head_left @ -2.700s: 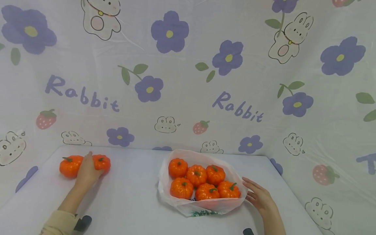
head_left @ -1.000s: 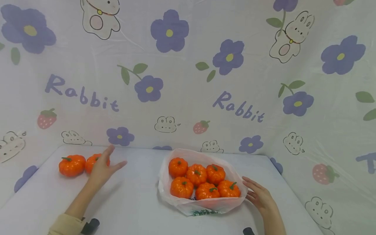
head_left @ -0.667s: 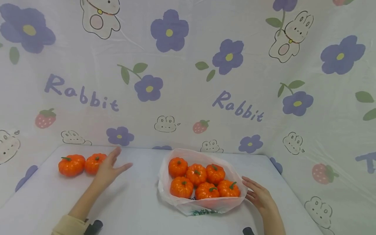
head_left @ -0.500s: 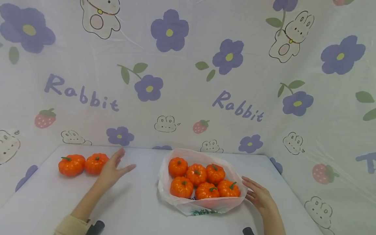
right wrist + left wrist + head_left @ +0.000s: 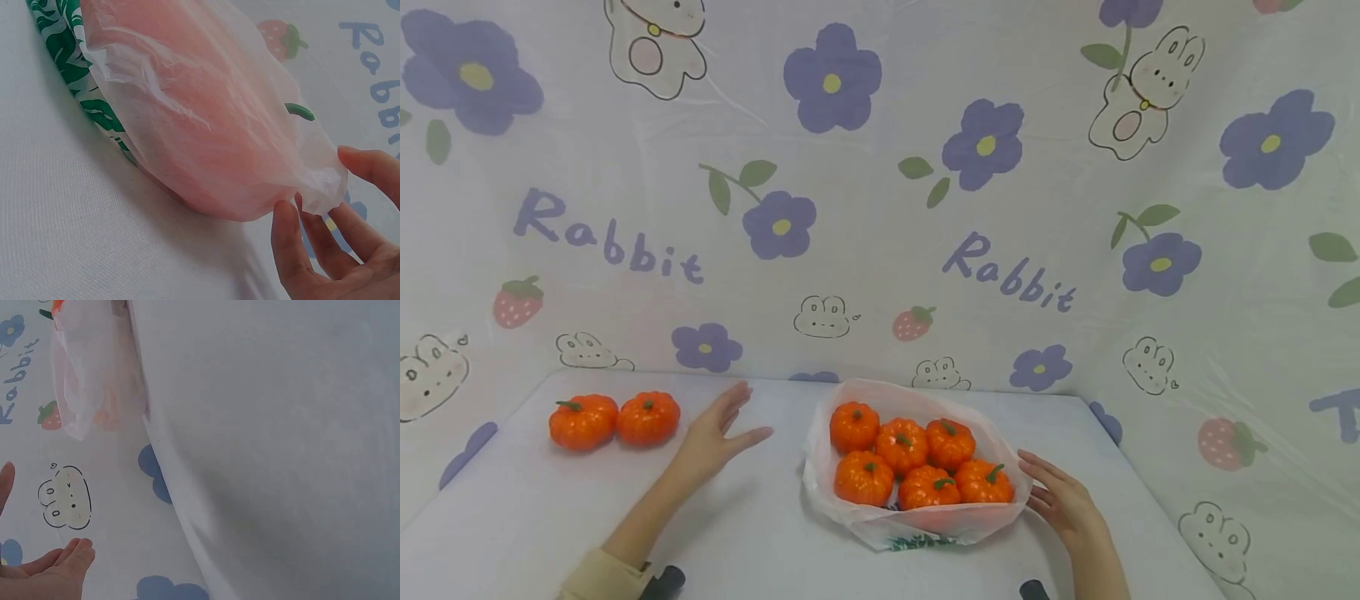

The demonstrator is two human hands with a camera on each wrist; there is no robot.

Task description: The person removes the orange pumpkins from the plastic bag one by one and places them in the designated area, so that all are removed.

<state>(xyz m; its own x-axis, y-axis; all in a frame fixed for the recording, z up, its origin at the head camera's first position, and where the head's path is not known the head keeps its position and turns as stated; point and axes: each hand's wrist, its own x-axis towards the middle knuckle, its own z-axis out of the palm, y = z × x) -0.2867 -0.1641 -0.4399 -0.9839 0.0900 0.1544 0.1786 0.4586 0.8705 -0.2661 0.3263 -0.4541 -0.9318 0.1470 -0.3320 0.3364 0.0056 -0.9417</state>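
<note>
My left hand (image 5: 709, 444) hangs above the table, fingers spread and nothing in its grasp. To its left, two small orange pumpkins (image 5: 649, 418) with green stems sit side by side. Part of the left hand (image 5: 53, 572) enters the lower left of the left wrist view, apart from the bag. A white plastic bag (image 5: 842, 527) with its mouth spread wide contains several more orange pumpkins (image 5: 902, 447). My right hand (image 5: 1070, 506) is at the bag's right side. In the right wrist view, its fingers (image 5: 287, 247) lightly hold a gathered corner of the bag (image 5: 206, 144).
A white table (image 5: 752, 542) carries everything. Behind and beside it hangs a pale curtain (image 5: 880, 275) printed with rabbits, purple flowers and strawberries. Dark cylindrical ends of the wrist gear (image 5: 1033, 590) show near the bottom edge.
My left hand was at the right-hand loose pumpkin; it has come off it and moved rightward, leaving both loose pumpkins on the table. The right hand and bag have stayed put.
</note>
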